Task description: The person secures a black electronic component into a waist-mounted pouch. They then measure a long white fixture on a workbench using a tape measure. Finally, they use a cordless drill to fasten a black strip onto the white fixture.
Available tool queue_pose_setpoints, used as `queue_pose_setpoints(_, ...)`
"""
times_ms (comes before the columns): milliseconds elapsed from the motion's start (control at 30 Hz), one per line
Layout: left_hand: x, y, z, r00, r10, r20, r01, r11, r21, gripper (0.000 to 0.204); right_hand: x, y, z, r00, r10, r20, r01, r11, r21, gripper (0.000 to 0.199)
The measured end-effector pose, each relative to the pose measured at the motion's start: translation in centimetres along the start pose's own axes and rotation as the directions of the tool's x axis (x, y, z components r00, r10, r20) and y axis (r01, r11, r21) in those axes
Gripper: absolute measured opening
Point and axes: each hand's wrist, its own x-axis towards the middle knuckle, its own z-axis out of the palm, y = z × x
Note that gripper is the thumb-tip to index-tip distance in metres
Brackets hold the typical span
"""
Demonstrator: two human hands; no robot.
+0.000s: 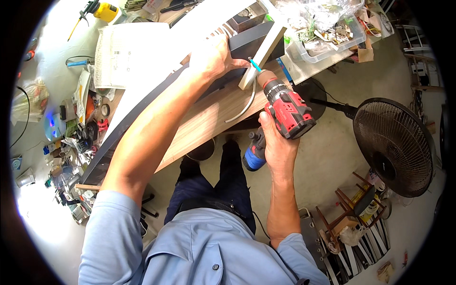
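My right hand (278,147) is wrapped round the grip of a red and black cordless drill (290,113), which points up and to the left. At its front end a slim teal piece (255,65) meets a pale wooden strip (270,47); I cannot tell whether it is a bit or a plug. My left hand (212,56) grips a long dark panel (156,90), its fingers over the far side. The left thumb stretches to a small screw-like tip (250,59) beside the strip. A pale cable (244,109) hangs below the strip.
The panel lies on a wood-grain bench top (199,126). A clear plastic bin (327,52) of scraps stands at the far right. A black fan (394,147) is to my right, near a small wooden chair (356,202). Clutter (71,171) covers the left side.
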Motion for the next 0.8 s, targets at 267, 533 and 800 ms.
queue_pose_setpoints(267,0.2,-0.4,0.4,1.0,0.002,0.008,-0.003,1.0,0.027,0.092,-0.1,1.9,-0.4,0.999,-0.042,0.006,0.042,0.999,-0.021,0.031)
queue_pose_setpoints(533,0.2,-0.5,0.6,1.0,0.02,-0.012,-0.019,1.0,0.024,0.093,-0.3,2.1,-0.3,1.0,-0.006,-0.017,0.006,1.0,0.024,0.029)
queue_pose_setpoints(800,0.0,0.0,0.2,0.999,-0.027,0.044,0.024,0.997,0.08,0.087,-0.3,2.4,-0.5,1.0,0.0,-0.007,0.0,0.999,0.042,0.033)
